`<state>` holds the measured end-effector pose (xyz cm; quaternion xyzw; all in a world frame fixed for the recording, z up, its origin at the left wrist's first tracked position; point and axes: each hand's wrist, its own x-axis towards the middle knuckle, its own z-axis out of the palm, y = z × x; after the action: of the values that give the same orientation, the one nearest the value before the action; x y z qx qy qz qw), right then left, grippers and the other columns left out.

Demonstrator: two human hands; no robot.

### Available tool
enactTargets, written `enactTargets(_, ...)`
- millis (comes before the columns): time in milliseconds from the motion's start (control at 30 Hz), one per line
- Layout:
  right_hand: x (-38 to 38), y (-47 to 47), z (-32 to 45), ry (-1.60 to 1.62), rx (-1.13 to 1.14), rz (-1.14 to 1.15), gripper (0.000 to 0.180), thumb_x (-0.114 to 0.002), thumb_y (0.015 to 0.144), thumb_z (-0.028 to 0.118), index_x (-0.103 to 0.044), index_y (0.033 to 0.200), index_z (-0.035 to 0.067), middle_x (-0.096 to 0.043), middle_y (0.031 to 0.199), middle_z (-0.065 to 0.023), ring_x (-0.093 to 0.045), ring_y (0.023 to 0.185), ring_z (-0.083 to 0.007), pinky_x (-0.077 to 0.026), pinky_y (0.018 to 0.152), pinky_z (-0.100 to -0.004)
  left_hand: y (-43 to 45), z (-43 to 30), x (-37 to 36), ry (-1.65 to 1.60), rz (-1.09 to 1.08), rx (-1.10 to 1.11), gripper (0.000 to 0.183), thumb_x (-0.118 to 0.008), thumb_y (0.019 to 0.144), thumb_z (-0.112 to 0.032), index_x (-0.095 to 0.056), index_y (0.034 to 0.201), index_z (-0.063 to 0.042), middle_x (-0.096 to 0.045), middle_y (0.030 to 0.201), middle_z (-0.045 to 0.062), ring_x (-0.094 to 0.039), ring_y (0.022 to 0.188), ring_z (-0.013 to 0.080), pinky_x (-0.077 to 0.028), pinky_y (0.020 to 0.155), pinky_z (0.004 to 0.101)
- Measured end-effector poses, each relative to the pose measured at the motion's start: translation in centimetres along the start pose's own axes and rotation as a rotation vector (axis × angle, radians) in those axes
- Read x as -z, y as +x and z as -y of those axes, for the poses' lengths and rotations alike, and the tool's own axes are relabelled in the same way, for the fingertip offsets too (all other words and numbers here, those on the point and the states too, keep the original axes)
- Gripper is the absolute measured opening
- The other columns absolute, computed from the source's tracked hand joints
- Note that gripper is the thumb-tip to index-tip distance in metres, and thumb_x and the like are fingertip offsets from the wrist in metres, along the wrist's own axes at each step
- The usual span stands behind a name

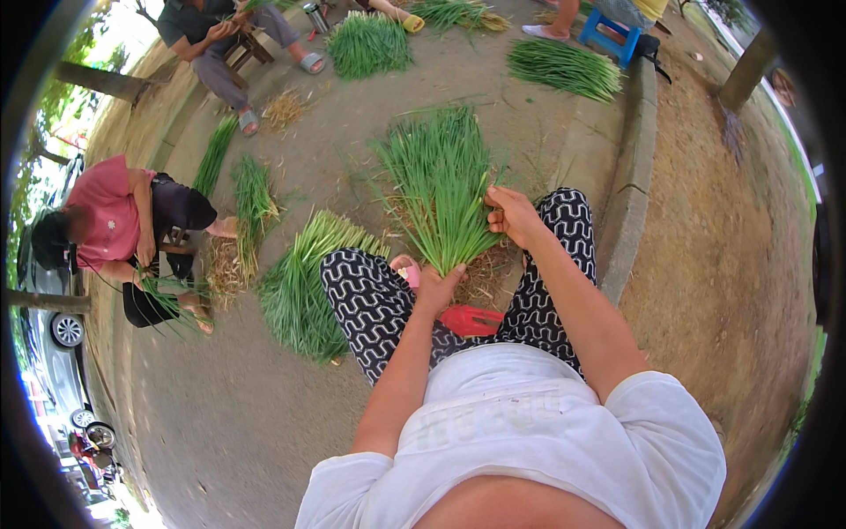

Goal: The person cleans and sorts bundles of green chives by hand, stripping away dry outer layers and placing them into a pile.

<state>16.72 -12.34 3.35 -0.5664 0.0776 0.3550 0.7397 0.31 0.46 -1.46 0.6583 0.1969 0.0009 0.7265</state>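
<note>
My left hand [438, 288] grips the pale stem ends of a fanned bunch of long green leaves [456, 231], which look like chives. At the bunch's right edge is my right hand [514, 215], its thumb and fingertips close together by a leaf; whether it pinches one I cannot tell. Beyond the bunch lies a larger pile of the same greens [433, 149] on the pavement, and where the two overlap the border is hard to see. Another thick pile [307, 297] lies beside my left knee, stems pointing away. Dry trimmings [486, 278] are scattered between my feet.
A red plastic object [470, 320] is between my thighs. A person in a pink shirt [106, 211] sits at the left, handling greens. Other seated people are farther off, near more piles [562, 66] and a blue stool [609, 40]. A concrete curb [628, 225] runs along my right.
</note>
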Motion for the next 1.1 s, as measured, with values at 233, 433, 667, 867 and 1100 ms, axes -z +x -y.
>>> enactTargets(233, 1.3, 0.7, -0.5, 0.062, -0.069, 0.007, 0.028, -0.057, 0.084, 0.032, -0.053, 0.087, 0.004, -0.048, 0.073, 0.0001, -0.047, 0.053, -0.0090, -0.040, 0.043, -0.0240, -0.1, 0.7, -0.1, 0.054, 0.074, -0.046, 0.018, -0.058, 0.082, -0.012, -0.059, 0.094, 0.002, -0.061, 0.080, 0.003, -0.057, 0.068, 0.0106, -0.046, 0.062, 0.0246)
enactTargets(433, 0.6, 0.3, -0.6, -0.062, -0.085, -0.106, 0.027, -0.061, 0.081, 0.031, -0.051, 0.072, 0.008, -0.046, 0.061, 0.0014, -0.045, 0.047, -0.0099, -0.038, 0.039, -0.0237, 0.0, 1.8, 0.1, 0.025, 0.099, -0.078, 0.021, -0.058, 0.083, -0.013, -0.057, 0.098, 0.003, -0.060, 0.086, 0.004, -0.057, 0.070, 0.0118, -0.047, 0.064, 0.0254)
enactTargets(667, 1.1, 0.7, -1.3, 0.020, -0.058, -0.086, 0.019, -0.059, 0.082, 0.020, -0.051, 0.070, 0.006, -0.049, 0.060, 0.0001, -0.047, 0.046, -0.0103, -0.038, 0.038, -0.0245, 0.1, 2.1, -0.2, 0.008, 0.042, -0.077, 0.016, -0.057, 0.082, -0.013, -0.058, 0.089, 0.002, -0.059, 0.071, 0.003, -0.053, 0.064, 0.0093, -0.043, 0.059, 0.0234)
enactTargets(867, 0.9, 0.3, -1.2, 0.046, -0.006, -0.074, 0.018, -0.056, 0.082, 0.016, -0.049, 0.068, 0.007, -0.049, 0.060, -0.0007, -0.048, 0.047, -0.0110, -0.039, 0.040, -0.0253, 0.0, 1.3, -0.1, 0.069, 0.022, -0.034, 0.016, -0.057, 0.082, -0.014, -0.059, 0.087, 0.002, -0.059, 0.068, 0.003, -0.052, 0.061, 0.0093, -0.042, 0.057, 0.0236)
enactTargets(1100, 0.5, -0.2, -1.0, 0.175, -0.008, 0.032, 0.015, -0.055, 0.083, 0.014, -0.048, 0.073, 0.006, -0.048, 0.061, -0.0002, -0.049, 0.049, -0.0116, -0.040, 0.041, -0.0249, 0.0, 1.1, -0.1, 0.064, -0.011, -0.025, 0.015, -0.058, 0.082, -0.015, -0.059, 0.083, 0.000, -0.058, 0.065, 0.002, -0.050, 0.055, 0.0090, -0.039, 0.051, 0.0238)
